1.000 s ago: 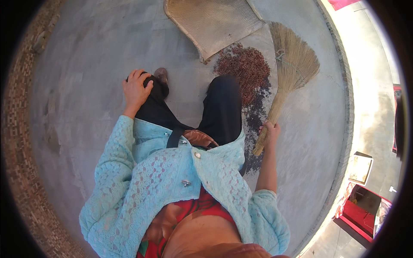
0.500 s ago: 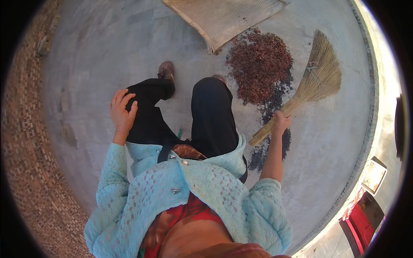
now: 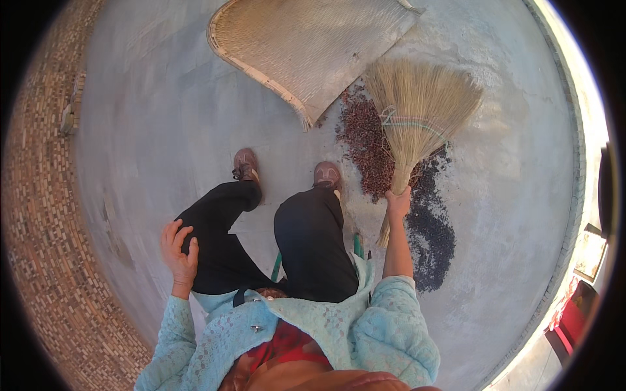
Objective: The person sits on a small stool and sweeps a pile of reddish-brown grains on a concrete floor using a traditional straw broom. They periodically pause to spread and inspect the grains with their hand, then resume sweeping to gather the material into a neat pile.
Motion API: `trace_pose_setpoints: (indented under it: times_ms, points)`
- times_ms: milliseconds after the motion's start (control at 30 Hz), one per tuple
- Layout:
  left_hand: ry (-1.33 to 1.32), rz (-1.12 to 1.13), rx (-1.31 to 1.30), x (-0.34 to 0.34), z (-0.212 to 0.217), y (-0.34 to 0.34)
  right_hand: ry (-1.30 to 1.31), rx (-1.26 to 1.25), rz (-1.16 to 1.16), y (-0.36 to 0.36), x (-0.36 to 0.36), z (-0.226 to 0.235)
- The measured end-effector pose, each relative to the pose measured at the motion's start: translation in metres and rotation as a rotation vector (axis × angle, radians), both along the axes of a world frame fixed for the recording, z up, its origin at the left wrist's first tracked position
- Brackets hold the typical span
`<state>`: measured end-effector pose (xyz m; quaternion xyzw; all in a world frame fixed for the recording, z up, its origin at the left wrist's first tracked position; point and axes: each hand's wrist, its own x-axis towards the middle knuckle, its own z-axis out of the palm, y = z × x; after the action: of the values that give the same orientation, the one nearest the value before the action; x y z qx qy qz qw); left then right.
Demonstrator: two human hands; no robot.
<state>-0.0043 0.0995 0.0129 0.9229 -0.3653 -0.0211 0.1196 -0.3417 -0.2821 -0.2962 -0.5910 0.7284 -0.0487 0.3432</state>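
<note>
My right hand (image 3: 398, 202) is closed around the handle of a straw broom (image 3: 424, 107). The broom's wide bristles fan out away from me and cover part of a heap of reddish-brown dried plant bits (image 3: 366, 140). Beside and nearer than that heap lies a spread of small black grains (image 3: 428, 231), just right of my right forearm. My left hand (image 3: 179, 251) rests on my left thigh with its fingers apart, holding nothing.
A woven winnowing basket (image 3: 306, 49) lies beyond the heap. Green legs of a seat (image 3: 358, 245) show under me. A brick surface (image 3: 49, 247) runs along the left. At the far right is a red item (image 3: 577, 313).
My right hand has swung the broom to the left, over the reddish-brown heap. The view has shifted, showing more of the winnowing basket and the black grains. My left hand stays on my thigh.
</note>
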Motion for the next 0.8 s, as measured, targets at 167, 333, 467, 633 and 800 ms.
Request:
trace_pose_setpoints:
  times_ms: [167,333,467,633,800]
  points:
    - [-0.028,-0.006,0.058,0.0,0.004,-0.006,0.074,0.162,0.026,0.021,-0.009,-0.024]
    - [-0.047,-0.02,0.063,0.001,0.005,-0.011,-0.095,0.009,-0.056,0.048,-0.024,-0.013]
    - [-0.034,-0.036,0.045,0.002,0.0,-0.014,-0.001,0.053,-0.009,0.054,-0.053,-0.036]
    - [-0.039,-0.022,0.027,0.0,0.004,-0.013,-0.046,0.004,-0.007,0.051,-0.037,-0.026]
    - [-0.047,-0.019,0.047,-0.001,0.006,-0.004,-0.058,0.024,0.046,0.062,-0.026,-0.022]
